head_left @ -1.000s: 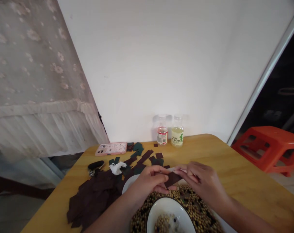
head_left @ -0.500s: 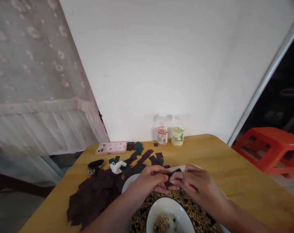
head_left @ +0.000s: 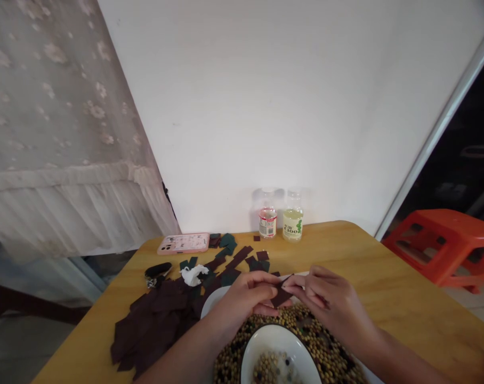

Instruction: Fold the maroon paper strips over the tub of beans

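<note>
My left hand (head_left: 256, 293) pinches a dark maroon piece (head_left: 281, 296) between thumb and fingers. Against the upper right edge of that piece, the fingertips of my right hand (head_left: 320, 290) are pressed together; whatever they grip is too small to make out. Below both hands lies a tray of small yellow-brown and black beads (head_left: 322, 344). On the beads rests a white bowl (head_left: 248, 357) with some pale and dark beads inside. Part of another white dish (head_left: 212, 301) shows behind my left wrist.
Many dark pieces (head_left: 158, 320) are heaped on the wooden table (head_left: 386, 272) at left. Around them are crumpled tissue (head_left: 193, 275), a black key fob (head_left: 158, 269) and a phone (head_left: 184, 243). Two bottles (head_left: 292, 221) stand by the wall. An orange stool (head_left: 445, 245) is at right.
My right fingertips have shifted slightly up and right along the maroon piece. The piece is now tilted differently and shows more of its face. My left hand has hardly moved.
</note>
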The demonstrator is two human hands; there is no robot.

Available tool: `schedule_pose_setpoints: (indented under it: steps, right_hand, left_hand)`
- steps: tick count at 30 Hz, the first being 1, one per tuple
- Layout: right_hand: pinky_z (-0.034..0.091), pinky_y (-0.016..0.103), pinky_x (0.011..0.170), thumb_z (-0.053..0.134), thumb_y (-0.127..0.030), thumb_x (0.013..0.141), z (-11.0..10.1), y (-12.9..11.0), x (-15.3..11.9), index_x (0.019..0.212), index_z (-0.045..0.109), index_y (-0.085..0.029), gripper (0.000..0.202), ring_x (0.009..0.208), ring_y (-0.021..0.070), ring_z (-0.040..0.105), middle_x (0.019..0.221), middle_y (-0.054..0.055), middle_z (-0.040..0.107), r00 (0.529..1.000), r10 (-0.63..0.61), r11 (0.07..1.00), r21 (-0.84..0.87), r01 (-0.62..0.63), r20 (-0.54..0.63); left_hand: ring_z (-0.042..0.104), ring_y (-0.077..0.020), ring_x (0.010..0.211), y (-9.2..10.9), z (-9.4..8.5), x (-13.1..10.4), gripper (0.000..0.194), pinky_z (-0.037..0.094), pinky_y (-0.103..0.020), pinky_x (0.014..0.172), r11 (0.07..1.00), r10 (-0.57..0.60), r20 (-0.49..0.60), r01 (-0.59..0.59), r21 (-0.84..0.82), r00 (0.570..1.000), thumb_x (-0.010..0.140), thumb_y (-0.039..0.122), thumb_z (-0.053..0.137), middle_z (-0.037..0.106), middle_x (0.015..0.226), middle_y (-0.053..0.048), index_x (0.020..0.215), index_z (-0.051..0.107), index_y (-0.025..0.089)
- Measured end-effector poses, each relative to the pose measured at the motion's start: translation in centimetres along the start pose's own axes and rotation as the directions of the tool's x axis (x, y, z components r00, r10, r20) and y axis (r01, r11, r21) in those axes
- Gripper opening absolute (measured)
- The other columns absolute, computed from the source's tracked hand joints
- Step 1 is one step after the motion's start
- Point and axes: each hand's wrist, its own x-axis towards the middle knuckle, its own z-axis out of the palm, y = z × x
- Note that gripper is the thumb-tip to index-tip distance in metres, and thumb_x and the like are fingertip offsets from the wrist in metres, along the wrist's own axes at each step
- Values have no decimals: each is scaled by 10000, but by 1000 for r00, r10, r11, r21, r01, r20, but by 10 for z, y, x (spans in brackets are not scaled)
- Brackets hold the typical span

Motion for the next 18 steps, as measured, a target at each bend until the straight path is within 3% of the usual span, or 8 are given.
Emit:
schedule_pose_setpoints:
  steps: [4, 7, 11, 16, 18]
  right_hand:
    - [378, 212, 473, 518, -183, 858, 0, 2, 2, 566, 423, -202, 307, 504, 116, 513, 509, -21, 497, 1000, 17, 1000, -18, -17, -19]
    - [388, 211, 481, 526, -176, 850, 1, 2, 2, 537, 391, -206, 342, 499, 113, 507, 486, -30, 479, 1000, -2, 1000, -6, 2, -14]
    - [375, 212, 495, 531, -124, 827, 2, 3, 0, 526, 382, -201, 345, 514, 103, 505, 540, -30, 560, 994, -76, 997, 18, 75, 78]
    - [382, 213, 483, 538, -159, 837, -1, 3, 1, 522, 365, -207, 362, 492, 108, 503, 481, -36, 506, 999, -24, 1000, 12, 24, -34]
    - [383, 212, 491, 531, -133, 832, -1, 2, 2, 531, 386, -203, 342, 506, 104, 510, 528, -29, 563, 999, -49, 998, 40, 48, 18]
  left_hand:
    - [659, -223, 835, 1, 1, -2, 325, 516, -317, 753, 995, -42, 34, 45, -85, 999, 609, 206, 705, 651, 937, -70, 912, 608, 138]
    - [661, -229, 836, 1, 1, -2, 306, 519, -315, 758, 991, -70, 14, 71, -110, 997, 608, 181, 702, 670, 885, -81, 891, 601, 120]
    - [671, -220, 789, 0, 0, -1, 284, 529, -304, 729, 989, -74, 24, 76, -123, 997, 608, 158, 698, 685, 805, -84, 867, 594, 109]
    - [672, -233, 796, 1, 1, -1, 276, 535, -274, 673, 987, -93, 13, 93, -133, 996, 605, 116, 665, 688, 788, -72, 863, 567, 110]
    - [673, -232, 790, 2, 2, -1, 294, 535, -269, 666, 988, -98, 22, 100, -121, 995, 603, 119, 668, 689, 798, -88, 876, 565, 97]
